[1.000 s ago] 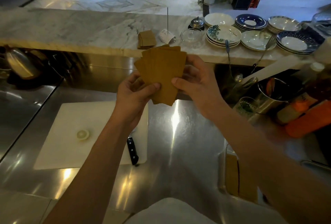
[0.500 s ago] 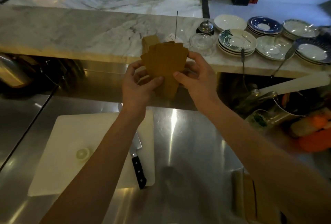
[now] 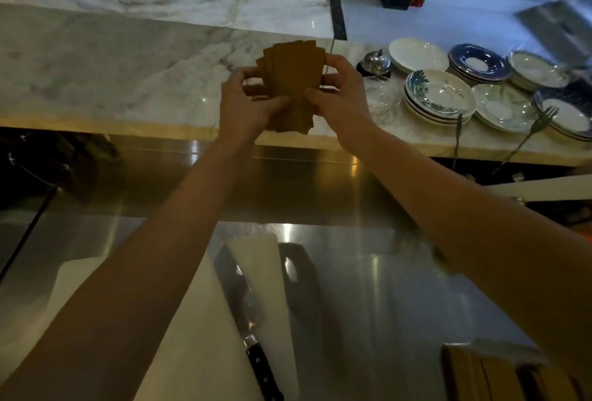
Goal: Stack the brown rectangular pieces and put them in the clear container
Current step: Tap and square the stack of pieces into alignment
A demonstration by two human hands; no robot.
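Observation:
Both my hands hold a slightly fanned bundle of brown rectangular pieces [image 3: 293,78] upright above the marble counter. My left hand [image 3: 246,106] grips its left edge with the thumb on the front. My right hand [image 3: 339,96] grips its right edge, thumb also on the front. The clear container [image 3: 499,372] sits at the lower right on the steel worktop, partly cut off by the frame, with more brown pieces standing inside it.
A knife [image 3: 246,314] lies on a white cutting board [image 3: 198,336] below my arms. On the marble counter [image 3: 112,74] to the right stand stacked plates [image 3: 439,96], a glass bowl [image 3: 381,93], a small bell [image 3: 374,62] and forks [image 3: 541,125].
My hands have lifted the brown bundle up and forward over the marble counter, and the fan has closed tighter. The view has tilted so the cutting board and container sit lower.

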